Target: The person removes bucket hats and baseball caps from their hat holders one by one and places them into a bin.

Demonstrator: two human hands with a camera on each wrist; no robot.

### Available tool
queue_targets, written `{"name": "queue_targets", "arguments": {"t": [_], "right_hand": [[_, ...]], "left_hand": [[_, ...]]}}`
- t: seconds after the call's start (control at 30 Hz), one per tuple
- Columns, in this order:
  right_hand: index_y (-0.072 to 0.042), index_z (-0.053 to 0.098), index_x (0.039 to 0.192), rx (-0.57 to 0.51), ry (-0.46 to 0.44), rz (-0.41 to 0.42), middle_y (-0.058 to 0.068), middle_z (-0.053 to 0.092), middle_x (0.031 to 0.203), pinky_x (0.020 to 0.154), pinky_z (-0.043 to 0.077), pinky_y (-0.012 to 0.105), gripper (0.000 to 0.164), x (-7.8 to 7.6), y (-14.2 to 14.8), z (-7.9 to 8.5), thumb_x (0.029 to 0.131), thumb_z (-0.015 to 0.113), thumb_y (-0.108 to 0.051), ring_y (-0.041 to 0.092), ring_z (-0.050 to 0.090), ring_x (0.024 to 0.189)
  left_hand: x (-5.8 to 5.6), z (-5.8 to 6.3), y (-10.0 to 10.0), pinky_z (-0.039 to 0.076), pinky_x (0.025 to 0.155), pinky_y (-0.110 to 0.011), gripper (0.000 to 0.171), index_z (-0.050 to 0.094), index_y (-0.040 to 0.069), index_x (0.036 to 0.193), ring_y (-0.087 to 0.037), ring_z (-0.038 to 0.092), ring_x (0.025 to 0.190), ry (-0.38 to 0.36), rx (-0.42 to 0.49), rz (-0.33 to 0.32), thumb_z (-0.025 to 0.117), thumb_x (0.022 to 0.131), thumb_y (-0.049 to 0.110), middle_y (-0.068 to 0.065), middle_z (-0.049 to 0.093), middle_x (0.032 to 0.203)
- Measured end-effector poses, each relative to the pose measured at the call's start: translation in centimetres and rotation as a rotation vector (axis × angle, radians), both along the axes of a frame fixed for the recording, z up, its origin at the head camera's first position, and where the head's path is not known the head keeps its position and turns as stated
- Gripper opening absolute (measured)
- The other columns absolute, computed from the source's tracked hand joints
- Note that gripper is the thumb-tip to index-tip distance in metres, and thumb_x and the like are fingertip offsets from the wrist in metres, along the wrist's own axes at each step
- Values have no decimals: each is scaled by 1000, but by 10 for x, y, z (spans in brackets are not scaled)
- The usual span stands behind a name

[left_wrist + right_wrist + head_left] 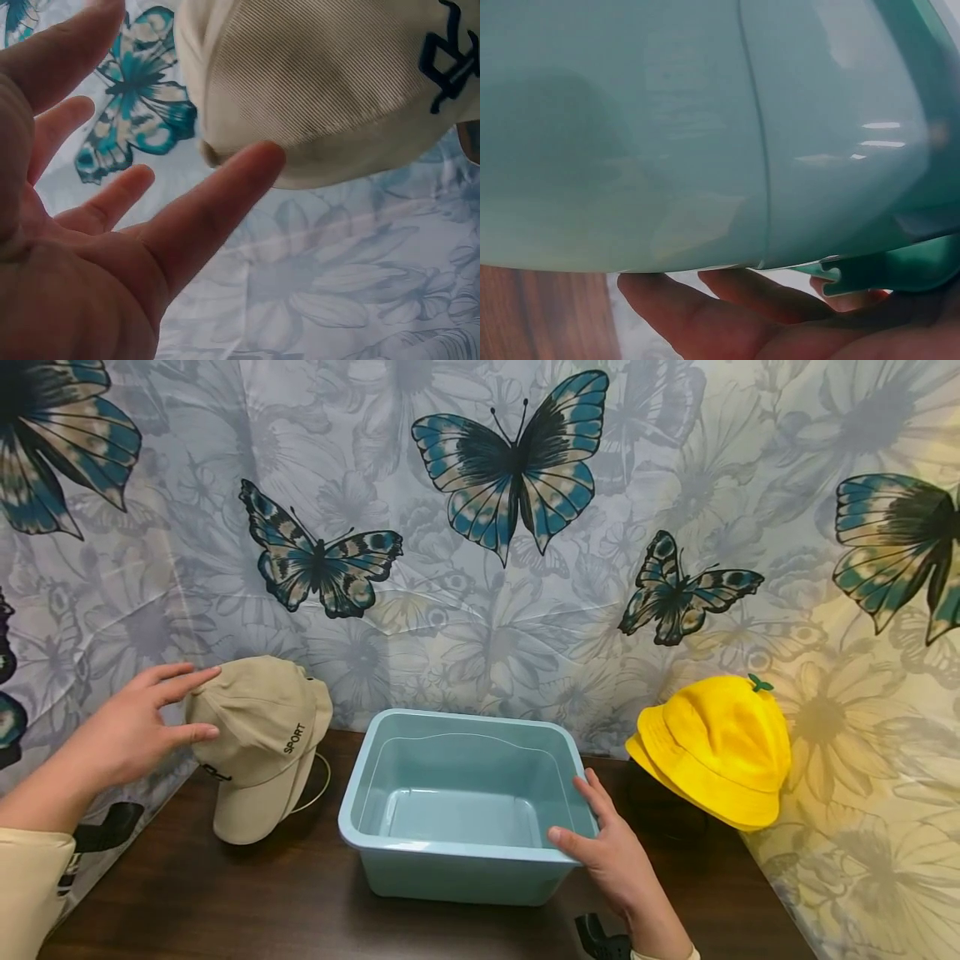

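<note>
At the left of the head view a beige baseball cap [258, 727] stands with its brim down, dark lettering on its front and a thin cord loop beside it. My left hand [142, 727] is at its left side, thumb and fingers spread, fingertips right at the crown; the left wrist view shows the cap [315, 90] beyond the spread fingers. In the middle sits a light blue-green plastic basin [457, 875], with nothing inside. My right hand [618, 856] holds its right front corner, thumb over the rim, fingers [697, 311] along the outer side.
A yellow bucket hat [712, 752] with a small green sprout on top is at the right, dark beneath it. The brown wooden table [285, 910] meets a butterfly-printed cloth [480, 635] at the back. Dark wrist mounts show near both wrists.
</note>
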State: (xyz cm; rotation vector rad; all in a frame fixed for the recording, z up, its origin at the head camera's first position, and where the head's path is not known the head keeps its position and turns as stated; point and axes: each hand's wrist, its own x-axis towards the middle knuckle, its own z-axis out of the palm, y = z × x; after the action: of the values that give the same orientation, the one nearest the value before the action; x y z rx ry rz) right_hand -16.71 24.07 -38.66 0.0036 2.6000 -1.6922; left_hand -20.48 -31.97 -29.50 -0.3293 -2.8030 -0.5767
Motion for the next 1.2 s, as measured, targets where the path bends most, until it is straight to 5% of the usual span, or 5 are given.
{"name": "queue_targets", "arguments": {"t": [0.6,0.87,1.2], "right_hand": [[-13,28,158,-8,-1,-4,3,1,167,104,32,64,93,1,0,1,84,80,-37,45,9,146],[-13,28,158,10,12,-3,3,2,167,106,27,66,93,1,-1,1,84,80,-37,44,8,147],[-12,28,158,24,15,4,2,2,166,107,25,67,92,0,0,1,85,79,-37,43,8,147]], "left_hand": [[-18,2,-16,42,87,-68,71,36,-2,151,-61,41,121,-124,93,-17,69,96,26,-36,17,152],[-24,-1,-20,54,78,-54,61,43,-7,145,-61,45,117,-123,155,-12,67,97,23,-37,28,146],[-29,-8,-22,55,63,-42,55,56,-4,137,-33,69,82,-99,126,40,68,96,30,-36,41,139]]}}
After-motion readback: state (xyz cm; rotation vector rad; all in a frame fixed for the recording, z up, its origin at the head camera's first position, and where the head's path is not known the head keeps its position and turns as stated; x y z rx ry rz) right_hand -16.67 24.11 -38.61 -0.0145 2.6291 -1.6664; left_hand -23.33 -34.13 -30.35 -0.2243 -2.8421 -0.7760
